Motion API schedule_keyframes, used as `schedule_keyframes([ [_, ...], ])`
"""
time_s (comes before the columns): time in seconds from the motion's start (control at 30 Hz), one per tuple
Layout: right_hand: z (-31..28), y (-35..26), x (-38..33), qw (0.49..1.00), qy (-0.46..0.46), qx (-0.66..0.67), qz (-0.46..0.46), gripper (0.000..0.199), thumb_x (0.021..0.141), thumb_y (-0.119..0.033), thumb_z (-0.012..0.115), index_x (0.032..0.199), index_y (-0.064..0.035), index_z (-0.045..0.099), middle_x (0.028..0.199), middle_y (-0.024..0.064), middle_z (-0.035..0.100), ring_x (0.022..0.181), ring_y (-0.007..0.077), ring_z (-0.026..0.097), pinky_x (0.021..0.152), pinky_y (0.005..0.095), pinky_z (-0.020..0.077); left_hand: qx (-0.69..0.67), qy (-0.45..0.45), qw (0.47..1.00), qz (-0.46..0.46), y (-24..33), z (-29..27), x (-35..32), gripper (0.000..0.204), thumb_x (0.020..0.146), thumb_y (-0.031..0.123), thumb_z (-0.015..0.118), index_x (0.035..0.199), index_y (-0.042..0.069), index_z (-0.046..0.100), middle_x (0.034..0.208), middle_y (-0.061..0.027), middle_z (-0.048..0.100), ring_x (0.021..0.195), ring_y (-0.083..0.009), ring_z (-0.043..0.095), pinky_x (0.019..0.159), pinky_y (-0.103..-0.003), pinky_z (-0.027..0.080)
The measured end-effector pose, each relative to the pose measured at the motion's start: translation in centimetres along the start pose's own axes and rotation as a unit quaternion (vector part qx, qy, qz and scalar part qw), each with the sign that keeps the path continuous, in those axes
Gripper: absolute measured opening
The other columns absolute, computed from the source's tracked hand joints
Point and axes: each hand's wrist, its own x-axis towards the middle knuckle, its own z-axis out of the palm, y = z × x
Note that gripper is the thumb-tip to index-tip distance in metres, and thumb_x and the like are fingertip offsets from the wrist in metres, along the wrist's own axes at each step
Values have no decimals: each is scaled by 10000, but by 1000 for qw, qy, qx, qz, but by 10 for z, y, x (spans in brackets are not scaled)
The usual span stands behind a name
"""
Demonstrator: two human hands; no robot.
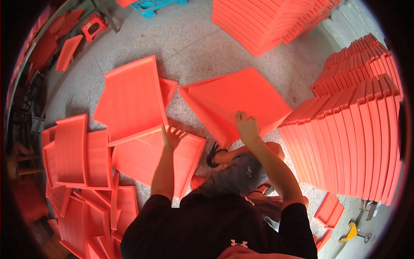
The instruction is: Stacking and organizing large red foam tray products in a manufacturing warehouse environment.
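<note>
A flat, shallow red tray (243, 93) with a smooth upper face lies tilted in front of me, slightly right of centre. My right hand (249, 128) is closed at its near edge, fingers curled against the red surface. My left hand (173, 137) is spread open, palm partly showing, holding nothing. It hovers by the corner of a lipped red tray (133, 97) that lies on others at the left; whether it touches that corner I cannot tell. Below the hand another red tray (151, 157) rests on the floor.
Loose red trays (71, 151) are heaped at the left and lower left. Tall stacks of red trays (345, 138) stand on the right, with another stack (267, 21) at the far side. A red stool (94, 28), a blue pallet (151, 6) and a yellow tool (351, 232) sit farther out.
</note>
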Motion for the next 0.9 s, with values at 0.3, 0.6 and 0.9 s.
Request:
schedule_keyframes([
  [0.3, 23, -28, -8, 996, 79, -28, 17, 446, 727, -146, 574, 1156, -40, 508, 929, 91, 550, 633, 218, 580, 524, 298, 483, 447, 188, 870, -90, -94, -3, 41, 1112, 631, 624, 709, 1411, 132, 87, 1335, -149, 348, 1162, -342, 402, 787, -607, 401],
  [0.6, 43, -15, -12, 999, 24, -16, 14, 466, 746, -141, 551, 1198, -38, 497, 977, 113, 552, 727, 244, 562, 664, 357, 455, 278, 31, 960, -14, -129, 60, 16, 473, 812, 267, 629, 1182, 102, 385, 1031, -55, 552, 855, -192, 574, 662, -395, 502],
  [0.9, 20, -25, -4, 986, 60, 96, -119, 414, 738, -155, 534, 1125, -10, 531, 973, 130, 568, 846, 250, 549, 758, 350, 430, 135, -31, 987, 75, -123, 121, -12, 256, 860, 233, 553, 1076, 109, 492, 960, -36, 600, 888, -171, 579, 669, -322, 494],
])
